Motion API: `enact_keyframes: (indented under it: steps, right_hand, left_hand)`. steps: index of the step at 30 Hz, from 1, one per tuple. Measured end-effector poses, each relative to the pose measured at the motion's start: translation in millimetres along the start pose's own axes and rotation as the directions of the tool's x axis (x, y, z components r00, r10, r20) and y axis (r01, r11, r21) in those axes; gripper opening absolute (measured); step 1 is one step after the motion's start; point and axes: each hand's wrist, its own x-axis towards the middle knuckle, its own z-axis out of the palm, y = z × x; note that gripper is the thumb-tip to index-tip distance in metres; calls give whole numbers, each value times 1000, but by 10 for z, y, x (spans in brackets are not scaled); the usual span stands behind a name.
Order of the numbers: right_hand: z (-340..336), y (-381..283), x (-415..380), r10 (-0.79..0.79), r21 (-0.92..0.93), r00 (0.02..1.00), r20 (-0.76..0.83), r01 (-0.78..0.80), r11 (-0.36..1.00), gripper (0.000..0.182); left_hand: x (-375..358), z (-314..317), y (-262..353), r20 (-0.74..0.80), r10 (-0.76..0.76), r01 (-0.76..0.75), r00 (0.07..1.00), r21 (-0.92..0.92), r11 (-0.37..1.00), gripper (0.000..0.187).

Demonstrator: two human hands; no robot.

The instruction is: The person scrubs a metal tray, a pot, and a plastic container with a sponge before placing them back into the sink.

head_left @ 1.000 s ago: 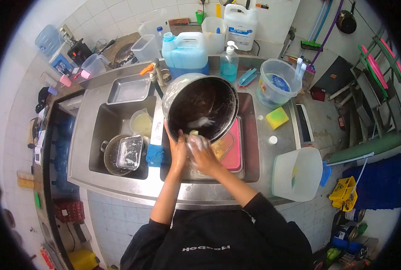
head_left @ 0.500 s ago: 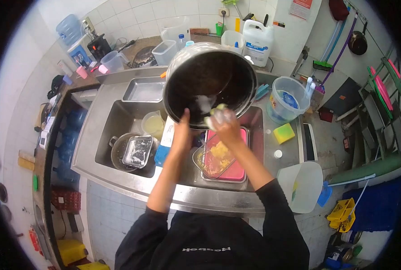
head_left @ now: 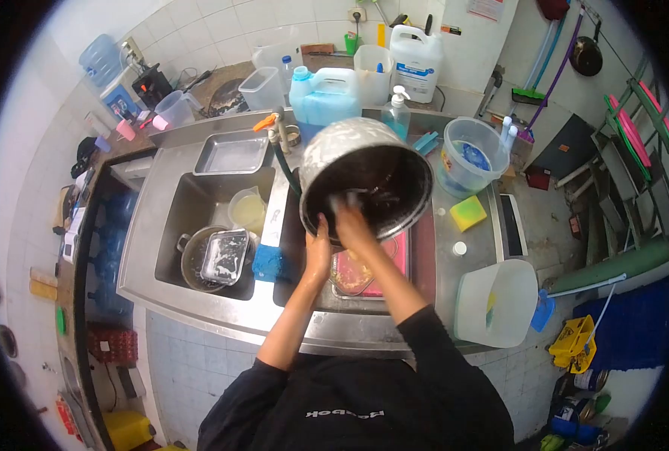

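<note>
A large metal pot [head_left: 342, 146], mottled grey outside and dark inside, is tilted over the right sink basin with its mouth facing me. My left hand [head_left: 319, 252] grips the lower left of its rim. Inside the mouth, my right hand [head_left: 353, 222] presses toward the inner wall, its fingers smeared by motion. A pale yellow-green sponge showed in it earlier; now only a greyish blur is visible there. Under the pot, a pink tray [head_left: 399, 259] and a clear container [head_left: 347, 282] with yellow food scraps lie in the basin, partly hidden.
The left basin holds a pot [head_left: 189, 259] with a foil-like tray [head_left: 225, 257] and a jug [head_left: 248, 210]. Behind are the tap [head_left: 270, 124], blue jerrycan [head_left: 323, 101] and pump bottle [head_left: 397, 113]. A bucket [head_left: 473, 158], sponge [head_left: 467, 214] and white bin [head_left: 496, 304] stand right.
The pot has moved down and right and tilted, uncovering the tap, jerrycan and pump bottle. My right hand has shifted left and deeper into it; my left hand has moved lower along with the rim.
</note>
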Motion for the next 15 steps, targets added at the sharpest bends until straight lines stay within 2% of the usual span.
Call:
enact_keyframes:
  steps: [1,2,4,5,6,7,8,9,10,13,14,15]
  right_hand:
    - [237,24,-12,-84,71,989,-120,93,993,38]
    - [171,-18,-69,-117,106,987,-110,129,986,38]
    - [-72,-154,-188,-183,179,980,-85,195,964,36]
    - [-116,-79,-213,-119,197,993,17,114,974,35]
    - [-196,39,-231,-58,205,991,117,33,978,34]
    - [-292,158,-215,-34,71,989,146,23,997,33]
    - [-390,276,-198,-9,-65,985,174,21,998,32]
    - [-502,348,-82,-36,-335,990,133,79,939,31]
    - [-541,332,-4,-8,-351,997,78,35,936,27]
    - [128,383,14,84,-188,995,-55,-93,978,32]
    - [285,342,-17,238,258,971,34,-239,936,36]
    - [250,267,-86,202,392,979,14,-191,900,36]
  left_hand:
    - [-58,40,6,-3,-34,34,999,-10,999,60]
    - [-4,-45,-81,21,84,-86,996,118,989,59]
    - [9,-117,0,41,32,-35,999,63,997,57]
    - [11,-143,64,46,9,-11,999,29,1000,56]
    - [-7,-168,200,55,-111,112,992,-9,994,52]
    - [91,-271,61,43,-32,33,999,-30,999,52]
    - [140,-352,-97,65,52,-58,997,91,994,53]
    - [124,-334,-116,81,93,-104,992,154,983,55]
    - [76,-267,-37,96,133,-151,986,214,965,56]
    - [-109,82,149,142,272,-305,952,346,887,56]
    - [-108,93,133,152,261,-297,953,311,903,56]
    - [-98,83,115,160,251,-287,955,276,917,56]
